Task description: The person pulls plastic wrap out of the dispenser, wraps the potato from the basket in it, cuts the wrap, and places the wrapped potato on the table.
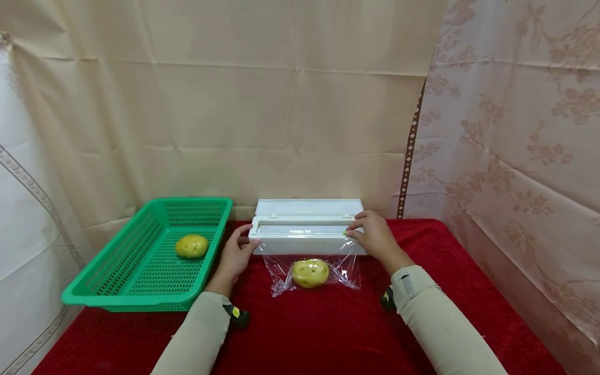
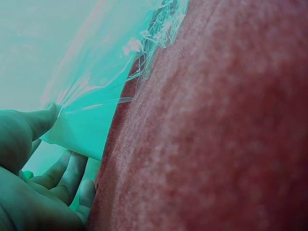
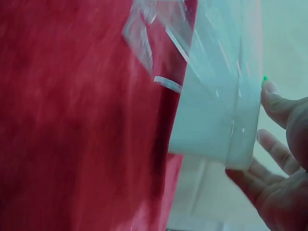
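A white cling film dispenser with its lid raised lies across the table. My left hand grips its left end, the thumb pressing the film against the front edge, as the left wrist view shows. At the right end, my right hand holds the dispenser, its thumb at a small green piece on the front edge, likely the slide cutter. Clear cling film hangs from that edge and drapes over a yellow potato on the cloth. The film's left corner is crumpled.
A green plastic basket with slotted sides stands on the left, close to my left forearm. Another potato lies in it. Red cloth covers the table, and a beige curtain hangs behind.
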Demonstrator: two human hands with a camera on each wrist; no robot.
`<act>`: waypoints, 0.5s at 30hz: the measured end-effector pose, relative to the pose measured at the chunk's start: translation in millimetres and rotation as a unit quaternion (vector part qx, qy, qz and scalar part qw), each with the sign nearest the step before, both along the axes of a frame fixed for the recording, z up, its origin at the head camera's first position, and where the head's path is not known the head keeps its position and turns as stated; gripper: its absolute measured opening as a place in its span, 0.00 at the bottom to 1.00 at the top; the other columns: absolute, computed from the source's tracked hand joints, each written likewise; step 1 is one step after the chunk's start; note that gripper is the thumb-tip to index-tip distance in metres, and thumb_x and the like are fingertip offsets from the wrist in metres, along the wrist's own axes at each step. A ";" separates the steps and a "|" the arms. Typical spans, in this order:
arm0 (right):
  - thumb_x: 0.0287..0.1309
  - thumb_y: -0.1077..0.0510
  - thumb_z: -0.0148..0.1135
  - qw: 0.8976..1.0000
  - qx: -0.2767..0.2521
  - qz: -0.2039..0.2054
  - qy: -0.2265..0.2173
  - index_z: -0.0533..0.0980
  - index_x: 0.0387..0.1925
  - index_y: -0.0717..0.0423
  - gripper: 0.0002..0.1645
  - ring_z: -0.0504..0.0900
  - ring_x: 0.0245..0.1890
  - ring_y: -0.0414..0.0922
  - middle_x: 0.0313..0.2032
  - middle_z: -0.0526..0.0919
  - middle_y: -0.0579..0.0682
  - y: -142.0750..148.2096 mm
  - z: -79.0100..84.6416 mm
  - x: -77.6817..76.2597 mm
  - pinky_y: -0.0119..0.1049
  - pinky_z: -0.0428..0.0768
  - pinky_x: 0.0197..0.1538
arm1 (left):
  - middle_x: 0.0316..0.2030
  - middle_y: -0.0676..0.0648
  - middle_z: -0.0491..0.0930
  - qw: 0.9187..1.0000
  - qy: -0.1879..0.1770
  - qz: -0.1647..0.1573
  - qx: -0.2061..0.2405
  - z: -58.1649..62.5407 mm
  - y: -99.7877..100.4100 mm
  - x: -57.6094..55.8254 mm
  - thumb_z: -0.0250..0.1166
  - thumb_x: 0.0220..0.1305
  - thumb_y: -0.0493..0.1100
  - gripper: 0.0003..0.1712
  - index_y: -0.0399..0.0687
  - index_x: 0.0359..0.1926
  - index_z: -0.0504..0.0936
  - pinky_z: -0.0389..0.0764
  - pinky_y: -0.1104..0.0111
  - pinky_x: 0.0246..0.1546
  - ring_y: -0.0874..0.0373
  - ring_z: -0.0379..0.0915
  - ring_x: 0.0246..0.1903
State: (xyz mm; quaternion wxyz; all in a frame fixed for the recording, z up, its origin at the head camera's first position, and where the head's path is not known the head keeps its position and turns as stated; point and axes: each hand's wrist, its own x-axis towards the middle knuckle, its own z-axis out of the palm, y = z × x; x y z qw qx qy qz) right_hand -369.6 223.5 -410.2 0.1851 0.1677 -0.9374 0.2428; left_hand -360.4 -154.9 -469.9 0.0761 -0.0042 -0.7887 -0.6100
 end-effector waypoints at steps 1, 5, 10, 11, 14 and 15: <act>0.57 0.55 0.77 1.000 0.001 0.002 0.005 0.91 0.34 0.51 0.05 0.81 0.56 0.62 0.54 0.83 0.63 3.1 -0.4 0.2 0.56 0.75 0.63 | 0.61 0.37 0.75 1.000 -0.001 0.000 0.000 0.0 0.1 -0.1 0.64 0.75 0.45 0.30 0.55 0.74 0.67 0.81 0.51 0.59 0.43 0.77 0.56; 0.56 0.56 0.77 1.000 -0.004 0.003 0.014 0.91 0.32 0.53 0.05 0.81 0.55 0.62 0.52 0.83 0.64 17.7 -2.0 1.5 0.57 0.76 0.61 | 0.60 0.37 0.75 1.000 -0.001 -0.003 0.002 0.1 -0.2 -0.2 0.64 0.75 0.45 0.30 0.54 0.74 0.67 0.81 0.52 0.58 0.43 0.77 0.56; 0.57 0.57 0.77 1.000 -0.008 0.002 0.004 0.90 0.33 0.55 0.06 0.80 0.54 0.60 0.50 0.83 0.62 31.9 -3.1 1.8 0.57 0.76 0.60 | 0.61 0.37 0.75 1.000 -0.001 -0.004 -0.001 0.9 -1.2 0.6 0.64 0.75 0.45 0.31 0.54 0.74 0.67 0.81 0.53 0.58 0.43 0.77 0.56; 0.57 0.57 0.77 1.000 -0.007 0.004 0.003 0.90 0.33 0.55 0.05 0.80 0.54 0.59 0.50 0.84 0.62 33.5 -3.0 1.6 0.57 0.76 0.60 | 0.61 0.36 0.75 1.000 -0.002 -0.004 -0.001 0.9 -1.4 0.5 0.64 0.75 0.46 0.31 0.54 0.74 0.67 0.81 0.53 0.58 0.43 0.77 0.56; 0.57 0.58 0.77 1.000 -0.006 0.013 0.003 0.90 0.33 0.55 0.04 0.80 0.53 0.59 0.50 0.84 0.62 36.5 -3.0 0.7 0.56 0.77 0.58 | 0.61 0.37 0.75 1.000 -0.008 -0.003 -0.003 0.5 -1.2 0.3 0.64 0.75 0.46 0.31 0.55 0.74 0.67 0.81 0.54 0.58 0.44 0.77 0.57; 0.57 0.58 0.77 1.000 -0.007 0.015 0.004 0.90 0.33 0.55 0.05 0.81 0.52 0.58 0.50 0.84 0.62 37.3 -2.9 0.4 0.56 0.77 0.57 | 0.61 0.37 0.75 1.000 -0.008 -0.004 -0.002 0.4 -1.1 0.1 0.64 0.75 0.46 0.31 0.55 0.74 0.67 0.81 0.54 0.58 0.44 0.77 0.56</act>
